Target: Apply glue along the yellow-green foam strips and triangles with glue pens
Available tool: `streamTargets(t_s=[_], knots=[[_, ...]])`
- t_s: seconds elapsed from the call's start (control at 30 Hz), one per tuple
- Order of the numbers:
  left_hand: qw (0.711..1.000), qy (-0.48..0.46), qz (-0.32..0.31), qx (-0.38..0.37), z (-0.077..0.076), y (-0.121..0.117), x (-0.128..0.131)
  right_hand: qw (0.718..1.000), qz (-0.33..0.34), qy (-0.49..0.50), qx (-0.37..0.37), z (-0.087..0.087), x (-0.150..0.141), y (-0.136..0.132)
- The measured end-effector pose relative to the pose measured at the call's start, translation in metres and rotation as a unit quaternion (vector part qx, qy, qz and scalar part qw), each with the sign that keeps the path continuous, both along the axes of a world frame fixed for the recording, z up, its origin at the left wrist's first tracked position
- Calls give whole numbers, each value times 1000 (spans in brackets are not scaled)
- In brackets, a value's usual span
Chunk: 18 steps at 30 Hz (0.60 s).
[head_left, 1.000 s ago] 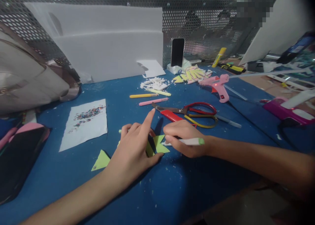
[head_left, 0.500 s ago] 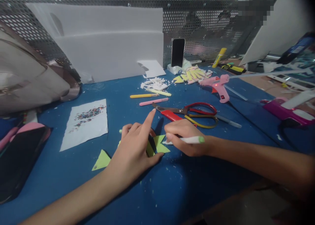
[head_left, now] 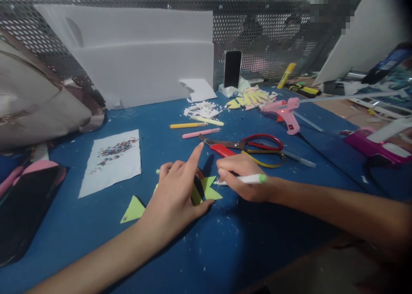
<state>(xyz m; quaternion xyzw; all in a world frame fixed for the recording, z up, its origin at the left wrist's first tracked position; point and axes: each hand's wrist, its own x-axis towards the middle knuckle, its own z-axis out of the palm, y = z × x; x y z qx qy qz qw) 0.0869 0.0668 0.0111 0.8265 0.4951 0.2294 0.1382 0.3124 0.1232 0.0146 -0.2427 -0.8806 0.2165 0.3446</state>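
Note:
My left hand (head_left: 175,195) lies flat on a yellow-green paper shape (head_left: 207,189) on the blue table (head_left: 225,242), fingers spread and the index finger raised toward the scissors. My right hand (head_left: 244,178) is closed round a white pen with a green end (head_left: 249,179), its tip touching the paper's right points. Another yellow-green triangle (head_left: 132,210) sticks out to the left of my left wrist.
Red-handled scissors (head_left: 254,143) and yellow-handled scissors (head_left: 265,159) lie just beyond my right hand. A pink glue gun (head_left: 286,111), pink and yellow pens (head_left: 199,128), white scraps, a phone (head_left: 232,68), white foam boards (head_left: 141,58) and a printed paper (head_left: 111,161) surround the spot.
My right hand has shifted slightly up and right with the pen. My left hand stays pressed on the paper.

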Motion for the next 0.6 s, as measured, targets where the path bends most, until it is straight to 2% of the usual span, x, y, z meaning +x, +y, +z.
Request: streamTargets(t_s=[0.17,0.6], knots=[[1000,-7,-5,-3,0,2,-1,1000,-22,-9,-18,3,-1,2],[1000,-7,17,-10,1,4,-3,999,-13,-31,-38,2,-5,2]])
